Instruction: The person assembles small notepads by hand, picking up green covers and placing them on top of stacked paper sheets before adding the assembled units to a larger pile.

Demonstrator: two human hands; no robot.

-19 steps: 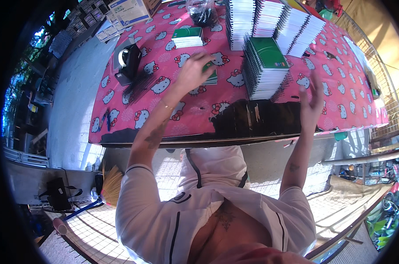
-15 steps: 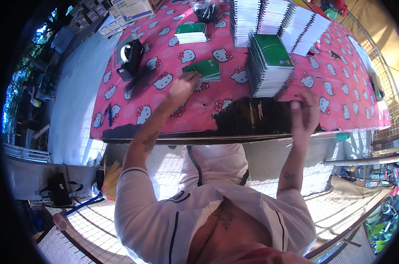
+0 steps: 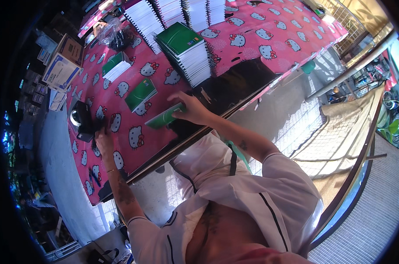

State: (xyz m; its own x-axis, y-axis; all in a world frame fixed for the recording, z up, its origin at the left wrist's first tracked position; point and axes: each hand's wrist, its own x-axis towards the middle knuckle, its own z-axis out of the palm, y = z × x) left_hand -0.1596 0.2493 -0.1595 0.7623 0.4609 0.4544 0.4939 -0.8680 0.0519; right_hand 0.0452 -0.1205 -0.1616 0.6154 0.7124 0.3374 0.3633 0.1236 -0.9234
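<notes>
Right hand [image 3: 191, 110] pinches a green notebook [image 3: 164, 118] by its near edge, fingers closed on the cover, holding it low over the pink patterned tablecloth [image 3: 138, 145] close to the table's front edge. Left hand [image 3: 103, 140] reaches out at nine o'clock from the notebook and touches a black device [image 3: 81, 123] (whether the fingers grip it I cannot tell). At twelve o'clock from the right hand stands a stack of green spiral notebooks [image 3: 185, 48]; another green notebook [image 3: 140, 94] lies flat at eleven o'clock.
</notes>
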